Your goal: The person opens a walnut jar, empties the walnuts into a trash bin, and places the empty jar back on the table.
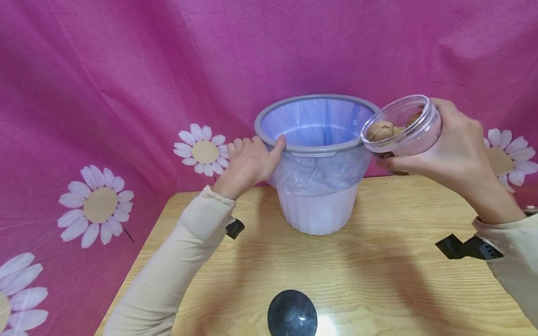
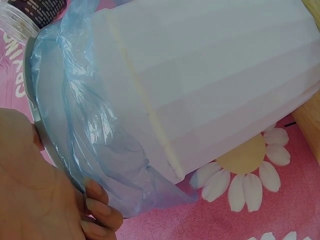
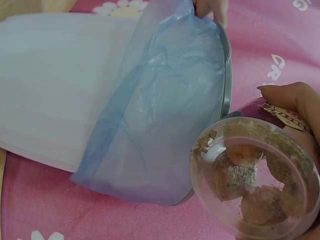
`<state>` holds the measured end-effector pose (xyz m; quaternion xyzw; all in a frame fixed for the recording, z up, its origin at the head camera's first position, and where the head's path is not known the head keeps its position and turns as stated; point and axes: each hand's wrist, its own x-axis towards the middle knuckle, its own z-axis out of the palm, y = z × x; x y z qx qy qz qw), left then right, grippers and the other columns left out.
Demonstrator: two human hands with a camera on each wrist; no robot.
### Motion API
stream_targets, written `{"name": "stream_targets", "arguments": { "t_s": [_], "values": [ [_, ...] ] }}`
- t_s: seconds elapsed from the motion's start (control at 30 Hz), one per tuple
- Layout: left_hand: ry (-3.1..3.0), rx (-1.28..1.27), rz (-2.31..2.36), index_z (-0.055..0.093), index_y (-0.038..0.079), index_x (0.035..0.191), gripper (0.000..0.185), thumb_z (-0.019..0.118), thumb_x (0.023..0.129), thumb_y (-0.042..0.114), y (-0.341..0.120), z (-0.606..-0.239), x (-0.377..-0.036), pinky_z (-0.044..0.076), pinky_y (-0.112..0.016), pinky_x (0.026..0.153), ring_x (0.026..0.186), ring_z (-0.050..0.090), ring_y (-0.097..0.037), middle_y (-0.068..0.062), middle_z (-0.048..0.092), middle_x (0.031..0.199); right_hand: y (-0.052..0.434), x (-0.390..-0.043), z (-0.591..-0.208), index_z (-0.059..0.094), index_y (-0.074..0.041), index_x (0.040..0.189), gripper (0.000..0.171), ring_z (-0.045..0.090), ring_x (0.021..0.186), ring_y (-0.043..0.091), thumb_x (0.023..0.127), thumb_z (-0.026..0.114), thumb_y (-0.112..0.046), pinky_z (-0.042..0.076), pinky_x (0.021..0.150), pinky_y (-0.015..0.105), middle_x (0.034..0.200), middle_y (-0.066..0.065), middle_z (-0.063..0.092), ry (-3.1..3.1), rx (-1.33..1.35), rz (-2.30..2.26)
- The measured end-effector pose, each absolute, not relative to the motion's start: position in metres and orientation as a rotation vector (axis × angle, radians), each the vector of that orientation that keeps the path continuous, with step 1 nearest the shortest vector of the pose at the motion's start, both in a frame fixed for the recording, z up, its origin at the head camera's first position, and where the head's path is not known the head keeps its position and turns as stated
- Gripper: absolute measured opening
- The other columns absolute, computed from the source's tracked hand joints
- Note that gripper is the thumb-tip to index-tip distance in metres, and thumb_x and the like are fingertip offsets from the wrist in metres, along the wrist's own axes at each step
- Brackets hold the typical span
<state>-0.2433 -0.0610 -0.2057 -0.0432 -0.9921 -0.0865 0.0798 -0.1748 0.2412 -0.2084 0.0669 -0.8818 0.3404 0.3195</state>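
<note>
— Where is the jar, and which way does it point?

— The clear plastic jar point(image 1: 402, 127) is in my right hand point(image 1: 456, 151), held in the air just beside the right edge of the bin's grey rim point(image 1: 269, 140). It lies tipped on its side, long axis about level, open mouth facing left toward the bin. Brown, lumpy pieces point(image 1: 380, 130) sit inside near the mouth. My fingers and thumb are wrapped round the jar's body.

— And your other hand?

— My left hand point(image 1: 248, 163) grips the left side of that rim, thumb hooked over the top, fingers curled against the outside.

— Describe the bin.

— A white bin point(image 1: 318, 210) standing upright on the worktop point(image 1: 378, 280), lined with a thin bluish bag point(image 1: 313, 123) that folds out over the rim and hangs down the wall.

— What's around it?

— The worktop is pale wood grain. A dark round disc point(image 1: 292, 313) lies on it near my edge. Behind hangs a pink cloth point(image 1: 126, 70) printed with white daisies point(image 1: 203, 150).
</note>
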Motion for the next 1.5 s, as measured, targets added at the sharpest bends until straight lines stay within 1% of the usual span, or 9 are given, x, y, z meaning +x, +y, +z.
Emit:
{"name": "stream_targets", "arguments": {
  "t_s": [0.07, 0.1, 0.37, 0.7, 0.83, 0.93, 1.1, 1.3, 1.5],
  "values": [
    [-2.966, -0.128, -0.253, 0.052, -0.005, 0.113, 0.078, 0.019, 0.095, 0.063, -0.061, -0.206, -0.244, 0.031, -0.045, 0.092, 0.098, 0.042, -0.034, -0.019, 0.051, 0.101, 0.242, -0.177, -0.206, 0.054, -0.005, 0.130, 0.095, 0.053, 0.099, 0.038, 0.047, 0.095, -0.028, 0.031, 0.073, 0.019, 0.113, 0.019, 0.061, -2.316, 0.174, 0.891],
    [-2.964, -0.129, -0.252, 0.052, -0.005, 0.113, 0.078, 0.019, 0.095, 0.063, -0.060, -0.206, -0.244, 0.031, -0.045, 0.092, 0.098, 0.042, -0.034, -0.019, 0.051, 0.101, 0.242, -0.178, -0.205, 0.054, -0.004, 0.130, 0.095, 0.053, 0.099, 0.039, 0.047, 0.095, -0.028, 0.031, 0.073, 0.019, 0.113, 0.020, 0.061, -2.314, 0.176, 0.889],
    [-2.964, -0.120, -0.238, 0.053, -0.006, 0.113, 0.079, 0.019, 0.095, 0.063, -0.060, -0.206, -0.244, 0.032, -0.046, 0.092, 0.099, 0.044, -0.035, -0.021, 0.053, 0.104, 0.238, -0.185, -0.197, 0.054, -0.002, 0.128, 0.094, 0.055, 0.100, 0.041, 0.048, 0.094, -0.030, 0.032, 0.073, 0.022, 0.112, 0.021, 0.062, -2.302, 0.210, 0.846],
    [-2.973, -0.113, -0.246, 0.052, -0.005, 0.114, 0.079, 0.019, 0.095, 0.063, -0.061, -0.206, -0.242, 0.032, -0.046, 0.092, 0.099, 0.043, -0.035, -0.020, 0.053, 0.103, 0.233, -0.186, -0.195, 0.056, -0.003, 0.127, 0.092, 0.055, 0.099, 0.036, 0.047, 0.095, -0.029, 0.031, 0.074, 0.019, 0.110, 0.018, 0.063, -2.286, 0.244, 0.832],
    [-2.971, -0.113, -0.243, 0.052, -0.005, 0.114, 0.078, 0.019, 0.095, 0.063, -0.061, -0.206, -0.243, 0.032, -0.046, 0.092, 0.100, 0.043, -0.035, -0.020, 0.053, 0.103, 0.232, -0.187, -0.193, 0.056, -0.001, 0.125, 0.091, 0.055, 0.099, 0.037, 0.047, 0.094, -0.028, 0.035, 0.077, 0.029, 0.109, 0.019, 0.062, -2.269, 0.267, 0.800],
    [-2.972, -0.109, -0.234, 0.052, -0.005, 0.114, 0.078, 0.019, 0.095, 0.063, -0.062, -0.206, -0.244, 0.032, -0.046, 0.092, 0.100, 0.043, -0.035, -0.020, 0.053, 0.104, 0.229, -0.190, -0.190, 0.056, 0.001, 0.123, 0.089, 0.055, 0.099, 0.039, 0.048, 0.093, -0.028, 0.039, 0.080, 0.043, 0.108, 0.021, 0.061, -2.258, 0.288, 0.770],
    [-2.978, -0.111, -0.241, 0.052, -0.005, 0.114, 0.078, 0.018, 0.096, 0.063, -0.062, -0.207, -0.244, 0.032, -0.045, 0.092, 0.100, 0.043, -0.035, -0.020, 0.052, 0.104, 0.227, -0.195, -0.184, 0.054, 0.004, 0.124, 0.089, 0.053, 0.101, 0.042, 0.050, 0.091, -0.027, 0.040, 0.084, 0.058, 0.110, 0.024, 0.059, -2.263, 0.310, 0.734],
    [-2.962, -0.116, -0.249, 0.052, -0.005, 0.113, 0.078, 0.019, 0.096, 0.063, -0.062, -0.206, -0.244, 0.031, -0.045, 0.092, 0.100, 0.044, -0.035, -0.020, 0.053, 0.104, 0.227, -0.201, -0.177, 0.049, 0.003, 0.131, 0.097, 0.049, 0.106, 0.045, 0.049, 0.092, -0.027, 0.039, 0.089, 0.064, 0.116, 0.026, 0.057, -2.296, 0.282, 0.684],
    [-2.963, -0.120, -0.263, 0.052, -0.005, 0.115, 0.079, 0.018, 0.096, 0.063, -0.061, -0.205, -0.243, 0.032, -0.045, 0.091, 0.099, 0.044, -0.035, -0.020, 0.053, 0.104, 0.228, -0.205, -0.171, 0.045, 0.001, 0.136, 0.103, 0.047, 0.111, 0.046, 0.049, 0.093, -0.026, 0.037, 0.087, 0.070, 0.121, 0.026, 0.054, -2.358, 0.233, 0.653]
  ]
}}
